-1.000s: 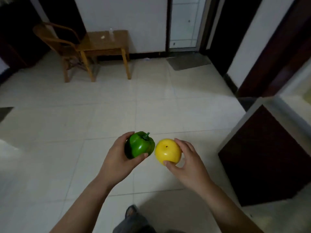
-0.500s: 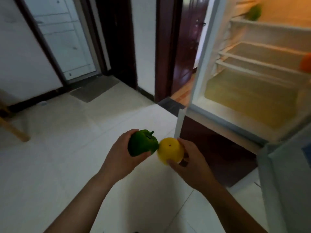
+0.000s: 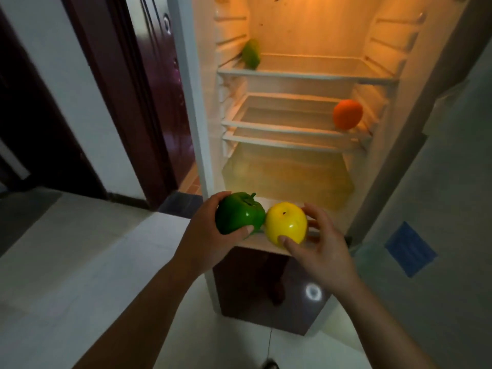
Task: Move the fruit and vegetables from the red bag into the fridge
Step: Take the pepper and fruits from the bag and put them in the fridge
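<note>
Fridge (image 3: 191, 102) stood open straight ahead of you, lit interior facing you, its door (image 3: 439, 182) swung out along your right side. Everything the next move turned on lay forward and upward: both hands sat low at the front lip of the lit compartment, with every shelf above and beyond them.

Top shelf (image 3: 306, 75) ran highest and farthest. Middle shelf (image 3: 287, 127) sat below it, nearer your reach, with a pale drawer (image 3: 287, 177) underneath, just behind the hands.

Left hand (image 3: 205, 235) had its fingers and thumb wrapped round the green pepper (image 3: 238, 215), palm cupping its left flank. Pepper's stem pointed up and away, toward the fridge. This hand was nearer the fridge's left wall.

Right hand (image 3: 322, 251) pinched the yellow fruit (image 3: 286, 223) between thumb in front and spread fingertips behind, palm off it: a lighter hold than the left's. It sat nearer the middle of the opening.

Pepper and yellow fruit touched side by side, level with each other, in front of the compartment and not yet over any shelf.

Already inside: an orange fruit (image 3: 347, 114) at the right end of the middle shelf, and a green fruit (image 3: 251, 55), too blurred to name, at the left end of the top shelf. Judgement: middle shelf's left and centre looked the easiest landing for either hand. Red bag was out of view.
</note>
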### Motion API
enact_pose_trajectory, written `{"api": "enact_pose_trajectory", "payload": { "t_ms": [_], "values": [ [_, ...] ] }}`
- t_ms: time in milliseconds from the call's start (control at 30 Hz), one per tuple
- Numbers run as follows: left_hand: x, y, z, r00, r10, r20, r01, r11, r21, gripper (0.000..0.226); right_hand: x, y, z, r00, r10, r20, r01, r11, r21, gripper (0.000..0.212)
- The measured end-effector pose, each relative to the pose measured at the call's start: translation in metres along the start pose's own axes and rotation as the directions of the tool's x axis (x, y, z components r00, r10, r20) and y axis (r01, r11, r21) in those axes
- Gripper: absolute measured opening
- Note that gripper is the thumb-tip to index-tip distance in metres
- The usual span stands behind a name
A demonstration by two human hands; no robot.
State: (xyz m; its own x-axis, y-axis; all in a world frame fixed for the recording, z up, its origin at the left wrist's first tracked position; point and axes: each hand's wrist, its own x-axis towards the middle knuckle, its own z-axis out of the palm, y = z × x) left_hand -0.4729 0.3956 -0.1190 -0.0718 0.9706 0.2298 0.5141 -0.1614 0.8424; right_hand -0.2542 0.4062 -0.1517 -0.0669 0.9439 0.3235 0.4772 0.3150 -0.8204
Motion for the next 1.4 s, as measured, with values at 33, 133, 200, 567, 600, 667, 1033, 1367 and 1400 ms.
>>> {"api": "enact_pose_trajectory", "payload": {
  "t_ms": [33, 133, 200, 567, 600, 667, 1033, 1367, 1400],
  "values": [
    [0.018, -0.001, 0.004, 1.000, 0.011, 0.007, -0.011, 1.000, -0.004, 0.071, 0.016, 0.004, -0.001, 1.000, -0.007, -0.021, 0.007, 1.000, -0.003, 0.068],
    [0.072, -0.001, 0.014, 0.999, 0.037, 0.012, -0.037, 0.999, -0.028, 0.072, 0.065, 0.014, -0.001, 0.998, -0.037, -0.053, 0.039, 0.999, 0.020, 0.061],
    [0.103, 0.000, 0.020, 0.998, 0.060, 0.018, -0.059, 0.997, -0.046, 0.072, 0.093, 0.020, -0.001, 0.996, -0.047, -0.075, 0.050, 0.998, 0.042, 0.061],
    [0.201, 0.015, 0.032, 0.981, 0.193, 0.020, -0.188, 0.970, -0.153, 0.071, 0.186, 0.026, -0.017, 0.957, -0.219, -0.192, 0.218, 0.976, -0.027, 0.071],
    [0.208, 0.020, 0.030, 0.976, 0.218, 0.017, -0.212, 0.964, -0.159, 0.067, 0.193, 0.021, -0.021, 0.952, -0.232, -0.198, 0.228, 0.973, -0.043, 0.071],
    [0.222, 0.033, 0.024, 0.966, 0.260, 0.005, -0.256, 0.952, -0.169, 0.064, 0.205, 0.012, -0.029, 0.936, -0.272, -0.224, 0.261, 0.962, -0.075, 0.071],
    [0.313, 0.125, -0.030, 0.889, 0.442, -0.119, -0.458, 0.861, -0.223, 0.074, 0.253, -0.036, -0.069, 0.857, -0.395, -0.331, 0.326, 0.913, -0.246, 0.069],
    [0.375, 0.126, 0.001, 0.916, 0.393, -0.078, -0.399, 0.879, -0.261, 0.060, 0.318, -0.062, -0.088, 0.813, -0.334, -0.478, 0.243, 0.939, -0.243, 0.076],
    [0.378, 0.125, 0.006, 0.917, 0.396, -0.056, -0.397, 0.886, -0.237, 0.062, 0.322, -0.060, -0.091, 0.810, -0.322, -0.491, 0.227, 0.943, -0.245, 0.078]
  ]
}}
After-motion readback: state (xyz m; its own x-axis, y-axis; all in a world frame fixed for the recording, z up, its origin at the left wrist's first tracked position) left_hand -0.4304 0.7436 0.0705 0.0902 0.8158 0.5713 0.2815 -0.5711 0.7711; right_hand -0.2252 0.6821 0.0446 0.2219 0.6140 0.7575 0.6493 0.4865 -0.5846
